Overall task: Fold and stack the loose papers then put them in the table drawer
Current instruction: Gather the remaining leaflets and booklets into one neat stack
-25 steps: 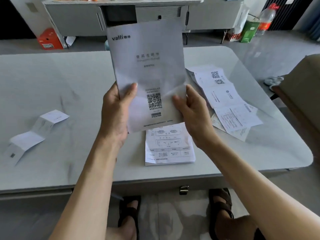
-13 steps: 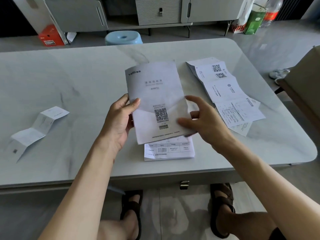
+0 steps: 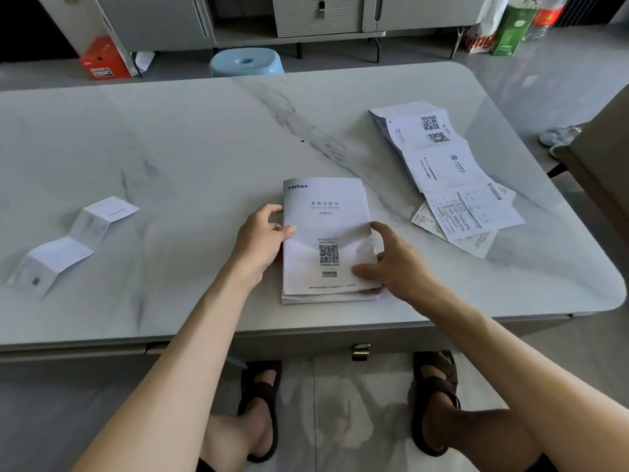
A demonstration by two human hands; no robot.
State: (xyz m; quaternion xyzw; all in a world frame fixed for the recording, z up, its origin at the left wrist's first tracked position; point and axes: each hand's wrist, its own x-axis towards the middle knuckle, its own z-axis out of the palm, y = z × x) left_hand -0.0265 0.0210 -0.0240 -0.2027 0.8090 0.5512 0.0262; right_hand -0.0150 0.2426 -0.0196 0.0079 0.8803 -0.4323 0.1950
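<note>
A white instruction manual [image 3: 326,212] with a QR code lies flat on the marble table [image 3: 204,148], on top of a folded sheet [image 3: 326,299] whose edge shows below it. My left hand [image 3: 260,240] pinches the manual's left edge, thumb on top. My right hand [image 3: 398,264] grips its lower right side, thumb on the page. A zigzag-folded leaflet [image 3: 73,243] lies at the left. A long unfolded leaflet [image 3: 439,155] and loose sheets [image 3: 473,212] lie at the right. The drawer's metal handle [image 3: 360,351] hangs under the table's front edge; the drawer is closed.
A blue stool [image 3: 246,61] stands behind the table's far edge, in front of a grey cabinet [image 3: 320,11]. A chair [image 3: 599,158] stands at the right side. An orange box [image 3: 103,59] sits on the floor at the back left. My sandalled feet are under the table.
Both hands lowered the manual from upright in front of me down onto the folded sheet near the front edge. The other papers have not moved.
</note>
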